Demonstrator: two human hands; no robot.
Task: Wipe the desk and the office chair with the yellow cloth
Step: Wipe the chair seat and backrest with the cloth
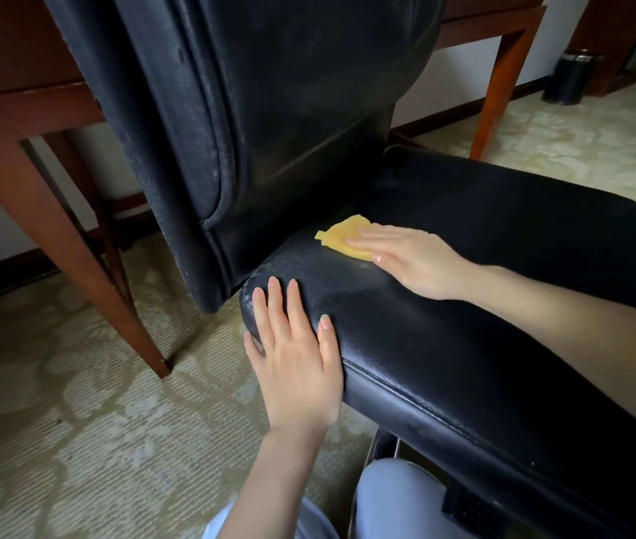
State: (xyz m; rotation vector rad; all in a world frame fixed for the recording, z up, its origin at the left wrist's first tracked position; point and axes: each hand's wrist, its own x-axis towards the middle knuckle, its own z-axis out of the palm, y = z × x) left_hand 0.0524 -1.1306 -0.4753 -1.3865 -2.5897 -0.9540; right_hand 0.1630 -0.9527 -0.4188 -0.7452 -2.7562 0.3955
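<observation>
The black leather office chair fills the view, its seat (464,305) running from centre to lower right and its worn backrest (269,91) rising behind. A small yellow cloth (341,236) lies on the seat near the backrest. My right hand (409,258) presses flat on the cloth with straight fingers, covering its right part. On the seat's front left corner my left hand (297,363) rests, fingers straight on top and thumb down the side. The wooden desk (16,99) stands behind the chair, at the left.
Slanted desk legs stand at the left (75,247) and at the back right (499,91). A black waste bin (573,75) sits on the patterned carpet (75,441) by the far wall. My knees in light trousers (398,499) are below the seat edge.
</observation>
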